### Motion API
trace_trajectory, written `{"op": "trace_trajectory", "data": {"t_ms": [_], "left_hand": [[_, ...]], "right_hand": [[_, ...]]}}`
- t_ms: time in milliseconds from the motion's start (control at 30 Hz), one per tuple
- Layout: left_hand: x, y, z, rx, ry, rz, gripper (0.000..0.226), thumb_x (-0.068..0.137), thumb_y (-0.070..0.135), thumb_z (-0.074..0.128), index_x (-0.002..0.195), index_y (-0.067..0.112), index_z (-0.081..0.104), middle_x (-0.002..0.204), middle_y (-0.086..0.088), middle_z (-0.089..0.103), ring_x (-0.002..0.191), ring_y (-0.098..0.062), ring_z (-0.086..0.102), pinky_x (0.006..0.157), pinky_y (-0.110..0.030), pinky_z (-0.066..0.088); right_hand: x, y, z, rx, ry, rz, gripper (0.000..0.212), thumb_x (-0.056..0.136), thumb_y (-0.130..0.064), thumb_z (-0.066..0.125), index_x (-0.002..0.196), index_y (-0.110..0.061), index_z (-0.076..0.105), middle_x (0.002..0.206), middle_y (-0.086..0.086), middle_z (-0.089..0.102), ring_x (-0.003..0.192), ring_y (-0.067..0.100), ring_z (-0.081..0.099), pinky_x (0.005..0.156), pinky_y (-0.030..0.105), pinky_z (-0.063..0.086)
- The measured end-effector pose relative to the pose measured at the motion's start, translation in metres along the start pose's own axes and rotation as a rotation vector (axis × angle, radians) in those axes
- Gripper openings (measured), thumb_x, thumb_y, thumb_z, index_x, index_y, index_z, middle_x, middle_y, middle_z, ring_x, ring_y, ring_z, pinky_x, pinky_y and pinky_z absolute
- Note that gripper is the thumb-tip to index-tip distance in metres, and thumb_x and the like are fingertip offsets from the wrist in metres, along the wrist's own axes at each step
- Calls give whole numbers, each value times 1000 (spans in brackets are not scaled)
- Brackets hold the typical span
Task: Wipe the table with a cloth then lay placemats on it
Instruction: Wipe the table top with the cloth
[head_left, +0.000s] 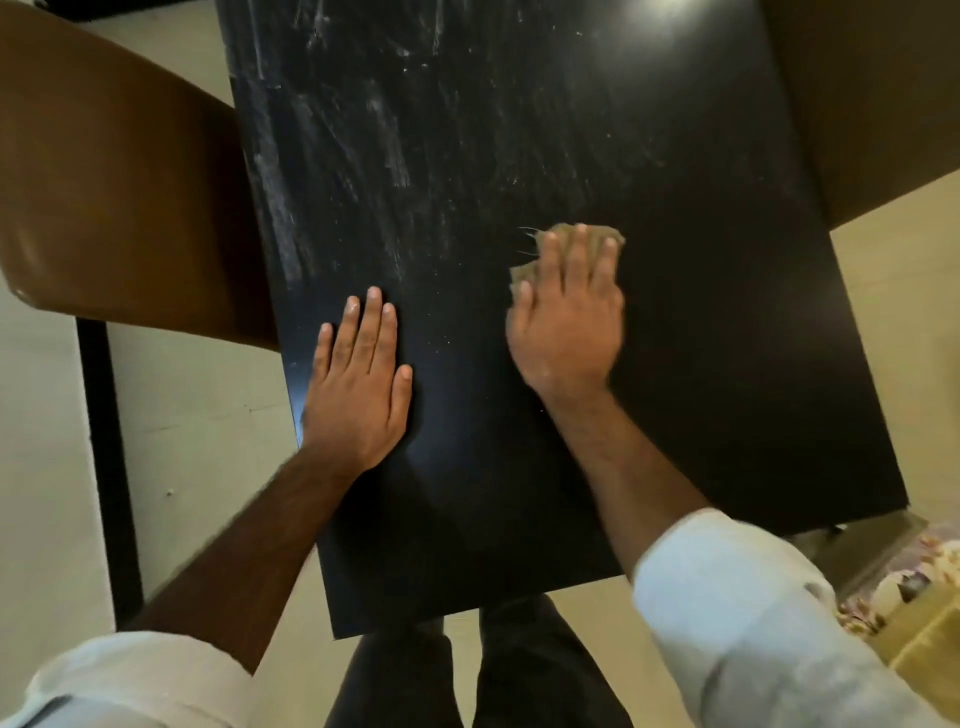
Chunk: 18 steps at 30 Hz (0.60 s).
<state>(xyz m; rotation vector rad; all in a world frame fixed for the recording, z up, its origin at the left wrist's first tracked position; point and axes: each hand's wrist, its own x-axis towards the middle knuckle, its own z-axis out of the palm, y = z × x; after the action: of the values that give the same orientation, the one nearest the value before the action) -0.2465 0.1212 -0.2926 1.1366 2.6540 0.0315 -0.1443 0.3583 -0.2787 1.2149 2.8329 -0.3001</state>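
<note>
From my remote seat I count one cloth (521, 272), a small tan rag with frayed threads sticking out toward the left edge of the surface (519, 130). It lies right of the middle of the surface, about halfway between the near and far edges. Most of it is hidden under fingers, so I cannot tell its long axis for sure; the visible part runs crosswise, from near left to far right. I count two hands. The right hand (563, 322) lies flat on the cloth, fingers straight and close together, pointing toward the far edge and pressing the rag down, with the thumb alongside its left part; the hand looks slightly blurred. The left hand (358, 395) rests palm down on the bare surface close to the left edge, in the near half, fingers straight and together pointing to the far edge, thumb angled out to the right, holding nothing. Both forearms reach in from the near edge out of pale rolled sleeves (753, 623). The dark surface runs lengthwise away from me, with whitish smears (363, 130) across its far left part. I count two brown chairs, one (114, 197) at the left edge and one (872, 104) at the far right corner.
</note>
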Motion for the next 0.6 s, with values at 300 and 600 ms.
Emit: {"op": "trace_trajectory", "data": {"t_ms": [300, 600], "left_hand": [[0, -20, -4, -84, -59, 67, 75, 114, 52, 13, 177, 17, -6, 185, -2, -17, 171, -20, -16, 139, -49, -1], [14, -110, -16, 97, -26, 106, 80, 115, 56, 10, 176, 6, -1, 185, -15, -11, 172, -30, -8, 139, -55, 7]], "right_hand": [[-125, 16, -4, -39, -149, 280, 72, 115, -51, 33, 177, -20, 16, 185, 13, 8, 170, 45, 6, 128, 61, 34], [-22, -185, 33, 59, 10, 15, 68, 114, -50, 31, 175, -20, 27, 184, 12, 17, 170, 43, 11, 126, 56, 33]]}}
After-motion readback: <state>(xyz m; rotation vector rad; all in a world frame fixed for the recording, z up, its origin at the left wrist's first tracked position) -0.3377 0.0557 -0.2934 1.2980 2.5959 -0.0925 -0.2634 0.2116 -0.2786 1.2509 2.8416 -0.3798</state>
